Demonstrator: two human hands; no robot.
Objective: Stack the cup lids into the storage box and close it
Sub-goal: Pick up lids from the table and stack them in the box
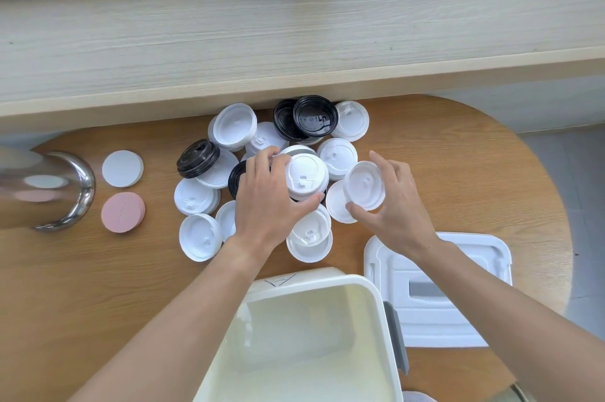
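Several white and black cup lids (235, 126) lie in a loose pile on the wooden table. My left hand (268, 202) grips a small stack of white lids (306, 175) in the middle of the pile. My right hand (393, 205) holds a single white lid (365, 185), tilted up, just right of that stack. The white storage box (376, 297) stands open and empty at the near edge, below my hands. Its white box lid (491, 254) lies flat to the right of the box, partly under my right forearm.
A shiny metal container (62, 189) lies at the left edge, with a white coaster (122, 168) and a pink coaster (122, 212) beside it. A pale wooden ledge (294, 41) runs along the far side of the table.
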